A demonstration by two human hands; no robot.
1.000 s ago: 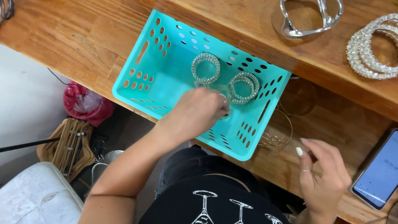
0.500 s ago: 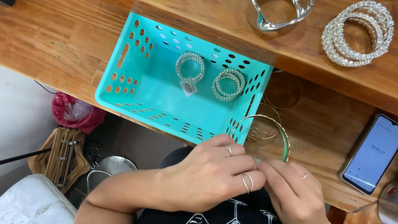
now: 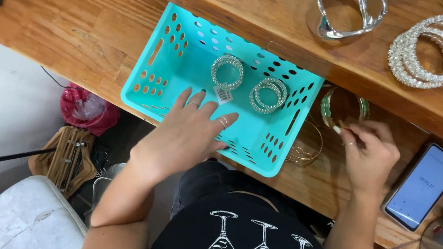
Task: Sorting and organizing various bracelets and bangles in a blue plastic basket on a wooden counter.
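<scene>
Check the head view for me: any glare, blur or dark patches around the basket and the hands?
Head view: sharp and evenly lit; the turquoise basket and both beaded bracelets inside read clearly. The left hand casts only a soft shadow. The right hand is crisp on the green bangle. Mild glare on the phone; under the bench is dim.

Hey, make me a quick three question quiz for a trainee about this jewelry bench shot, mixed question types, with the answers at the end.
1. True or false: the turquoise basket holds three bracelets.
2. Which hand pinches the green bangle? A) left hand B) right hand C) neither
3. Fill in: the phone lies on the wooden counter to the ______ of the right hand.

Key
1. False: two beaded bracelets lie in it, one with a tag.
2. B: the left hand reaches into the basket, fingers spread, holding nothing.
3. Right.
</scene>
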